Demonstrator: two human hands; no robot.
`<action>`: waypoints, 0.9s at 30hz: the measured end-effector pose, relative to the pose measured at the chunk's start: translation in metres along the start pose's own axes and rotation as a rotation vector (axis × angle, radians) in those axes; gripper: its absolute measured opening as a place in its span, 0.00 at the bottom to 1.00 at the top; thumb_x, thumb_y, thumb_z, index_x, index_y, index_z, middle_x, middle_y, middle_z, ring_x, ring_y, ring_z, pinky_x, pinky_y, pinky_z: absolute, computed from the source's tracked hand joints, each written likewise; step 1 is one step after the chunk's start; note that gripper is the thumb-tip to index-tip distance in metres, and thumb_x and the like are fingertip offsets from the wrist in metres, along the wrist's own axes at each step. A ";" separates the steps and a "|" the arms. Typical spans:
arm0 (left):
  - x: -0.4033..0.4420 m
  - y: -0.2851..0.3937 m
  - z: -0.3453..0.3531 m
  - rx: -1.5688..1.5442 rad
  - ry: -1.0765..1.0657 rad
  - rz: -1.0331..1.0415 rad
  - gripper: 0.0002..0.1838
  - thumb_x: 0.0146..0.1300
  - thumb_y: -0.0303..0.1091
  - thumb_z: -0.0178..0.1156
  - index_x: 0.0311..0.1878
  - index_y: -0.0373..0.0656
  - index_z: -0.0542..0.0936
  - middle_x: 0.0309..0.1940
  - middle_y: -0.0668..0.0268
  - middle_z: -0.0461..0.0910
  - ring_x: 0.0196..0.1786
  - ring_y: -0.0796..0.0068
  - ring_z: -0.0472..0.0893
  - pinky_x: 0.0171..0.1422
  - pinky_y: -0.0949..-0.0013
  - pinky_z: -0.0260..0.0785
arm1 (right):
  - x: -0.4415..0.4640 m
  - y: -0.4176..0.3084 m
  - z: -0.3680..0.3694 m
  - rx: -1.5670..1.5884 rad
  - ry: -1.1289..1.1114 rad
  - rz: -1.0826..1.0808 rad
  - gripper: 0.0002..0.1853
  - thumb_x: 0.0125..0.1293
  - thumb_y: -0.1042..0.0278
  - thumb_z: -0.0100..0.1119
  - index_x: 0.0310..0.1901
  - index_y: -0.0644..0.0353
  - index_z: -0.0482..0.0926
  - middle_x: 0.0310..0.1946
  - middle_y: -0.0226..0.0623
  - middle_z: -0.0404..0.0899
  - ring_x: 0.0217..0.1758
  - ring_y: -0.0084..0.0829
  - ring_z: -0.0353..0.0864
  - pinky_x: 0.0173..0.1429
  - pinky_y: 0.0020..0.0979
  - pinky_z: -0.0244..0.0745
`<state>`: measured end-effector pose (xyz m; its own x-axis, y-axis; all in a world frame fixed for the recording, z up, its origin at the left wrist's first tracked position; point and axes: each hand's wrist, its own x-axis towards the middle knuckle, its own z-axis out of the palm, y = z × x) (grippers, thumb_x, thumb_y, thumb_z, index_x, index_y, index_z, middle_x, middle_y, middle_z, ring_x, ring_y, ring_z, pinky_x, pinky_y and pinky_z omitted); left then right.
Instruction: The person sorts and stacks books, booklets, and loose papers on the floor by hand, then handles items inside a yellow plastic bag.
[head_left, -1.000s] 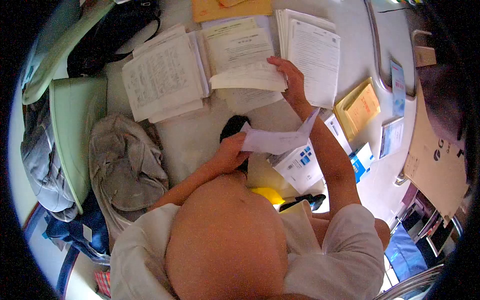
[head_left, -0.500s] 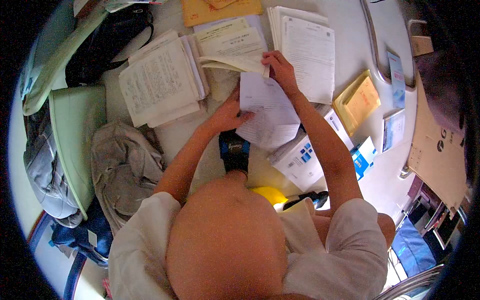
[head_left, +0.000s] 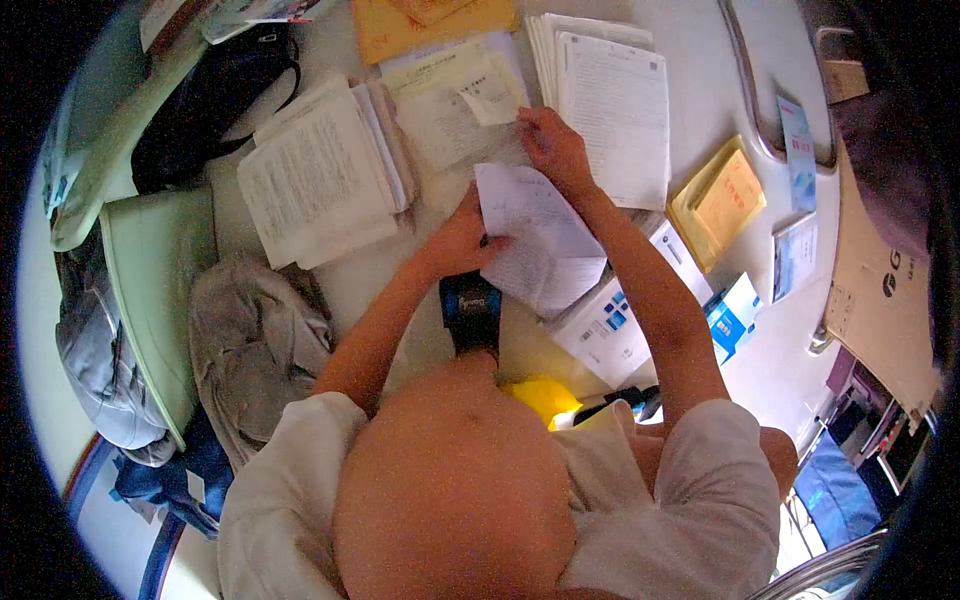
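Middle stack (head_left: 445, 128) has dropped flatter; its curled corner (head_left: 490, 107) lies just left of my right hand (head_left: 558, 152), the nearer one; can't tell its grip. Left hand (head_left: 460, 238) pinches loose sheet (head_left: 542, 222).

The sheet (head_left: 540, 235) was white with grey print; just beside it, the packet (head_left: 600, 345) was white with blue squares.
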<state>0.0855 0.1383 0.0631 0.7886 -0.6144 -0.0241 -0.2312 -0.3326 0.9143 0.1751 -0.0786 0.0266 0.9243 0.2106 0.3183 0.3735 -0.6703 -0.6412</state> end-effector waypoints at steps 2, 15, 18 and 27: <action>0.000 0.000 -0.002 0.007 -0.067 -0.028 0.27 0.60 0.36 0.64 0.64 0.45 0.76 0.73 0.47 0.62 0.77 0.39 0.53 0.83 0.46 0.38 | 0.006 0.000 -0.001 0.006 0.006 -0.009 0.16 0.62 0.73 0.66 0.52 0.53 0.77 0.48 0.37 0.81 0.50 0.40 0.84 0.51 0.37 0.81; -0.001 -0.013 0.003 0.145 -0.107 0.017 0.28 0.60 0.35 0.65 0.65 0.44 0.75 0.74 0.45 0.59 0.78 0.36 0.49 0.83 0.46 0.40 | 0.050 -0.007 0.003 0.179 -0.175 -0.130 0.16 0.44 0.86 0.64 0.34 0.56 0.73 0.65 0.52 0.69 0.68 0.55 0.69 0.71 0.43 0.66; -0.002 -0.011 0.008 0.016 0.004 0.027 0.29 0.61 0.36 0.65 0.66 0.45 0.74 0.74 0.45 0.58 0.78 0.36 0.48 0.83 0.45 0.37 | 0.050 -0.007 0.005 0.182 -0.174 -0.105 0.16 0.44 0.86 0.65 0.34 0.57 0.73 0.62 0.50 0.72 0.66 0.53 0.72 0.68 0.42 0.69; -0.002 -0.015 0.008 0.102 0.017 0.069 0.31 0.59 0.37 0.66 0.66 0.45 0.73 0.73 0.45 0.60 0.78 0.36 0.50 0.83 0.45 0.37 | 0.043 -0.005 -0.005 0.309 -0.446 -0.067 0.18 0.46 0.78 0.75 0.39 0.58 0.79 0.49 0.45 0.76 0.57 0.45 0.76 0.60 0.41 0.73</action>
<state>0.0835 0.1389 0.0462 0.7781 -0.6266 0.0452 -0.3418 -0.3617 0.8674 0.2128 -0.0694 0.0475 0.8162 0.5719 0.0821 0.3764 -0.4185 -0.8265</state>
